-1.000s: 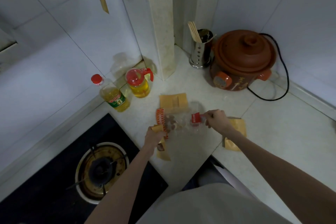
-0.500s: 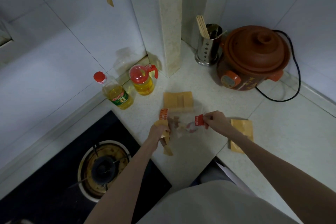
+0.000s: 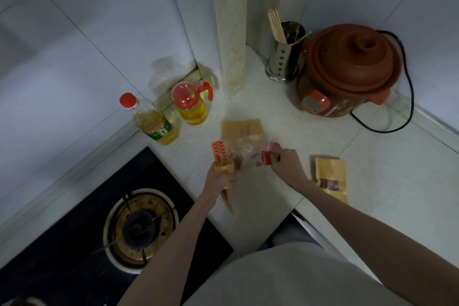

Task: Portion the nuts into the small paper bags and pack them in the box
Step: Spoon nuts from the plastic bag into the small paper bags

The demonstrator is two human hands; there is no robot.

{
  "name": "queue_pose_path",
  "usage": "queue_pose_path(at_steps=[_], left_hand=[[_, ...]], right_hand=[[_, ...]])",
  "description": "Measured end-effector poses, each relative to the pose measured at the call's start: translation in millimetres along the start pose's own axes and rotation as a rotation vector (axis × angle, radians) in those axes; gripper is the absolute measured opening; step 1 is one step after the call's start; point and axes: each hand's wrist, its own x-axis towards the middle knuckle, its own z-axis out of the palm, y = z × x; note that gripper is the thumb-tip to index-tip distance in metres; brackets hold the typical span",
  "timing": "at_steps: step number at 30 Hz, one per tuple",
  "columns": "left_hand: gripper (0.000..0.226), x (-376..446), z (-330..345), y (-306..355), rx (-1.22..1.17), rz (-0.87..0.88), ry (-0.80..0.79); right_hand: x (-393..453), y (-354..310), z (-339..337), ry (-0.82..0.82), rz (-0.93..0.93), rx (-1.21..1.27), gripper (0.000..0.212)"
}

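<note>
— From where does the view look?
— There is one wide-angle camera on the person's head, high over the counter [image 3: 273, 117], facing forward and down.
— How near is it?
— Near: both forearms enter from 6 o'clock. The wall corner is at 12 o'clock, the stove [image 3: 139, 228] at 8 o'clock.
— A second view?
— I see only this one.

Dim, white-tiled corner walls [image 3: 74, 62] with a speckled stone pillar [image 3: 229, 32], pale speckled bench [image 3: 397, 181], black gas hob [image 3: 62, 243] with one round burner [image 3: 139, 227] at left.
</note>
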Motion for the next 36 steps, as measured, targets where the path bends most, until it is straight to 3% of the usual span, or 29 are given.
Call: queue_pose_path(at_steps=[3, 8, 11, 14, 19, 22, 28, 36], left_hand=[[0.039, 2.9, 0.7, -2.1, -0.015, 0.001, -0.003], [0.041, 9.4, -2.3, 0.8, -0.014, -0.032, 0.001], [0.038, 7.1, -6.2, 0.7, 0.007, -0.072, -0.024], [0.042, 6.9, -10.2, -3.3, 0.032, -0.083, -0.029], [0.037, 11.4, -17.3, -1.5, -0.006, -0.132, 0.02], [0.032, 13.9, -20.4, -2.6, -0.032, -0.146, 0.041], [0.03, 13.8, -21.1, -5.2, -0.021, -0.125, 0.051], [0.032, 8.0, -18.8, -2.1, -0.024, -0.049, 0.13]], right_hand=[[7.5, -3.8, 10.0, -0.038, 0.034, 0.022, 0.021], [25.1, -10.5, 23.7, -0.14, 0.091, 0.061, 0.026], [31.3, -12.2, 31.7, -0.2, 0.205, 0.139, 0.038], [34.3, -6.2, 45.4, -0.236, 0.385, 0.207, 0.032], [33.5, 14.7, 43.8, -0.151, 0.598, 0.422, 0.023], [31.9, 29.7, 31.8, -0.102, 0.694, 0.526, 0.032], [24.4, 45.5, 6.8, -0.008, 0.713, 0.679, 0.02], [12.6, 74.2, -28.1, 0.143, 0.743, 0.656, 0.028]])
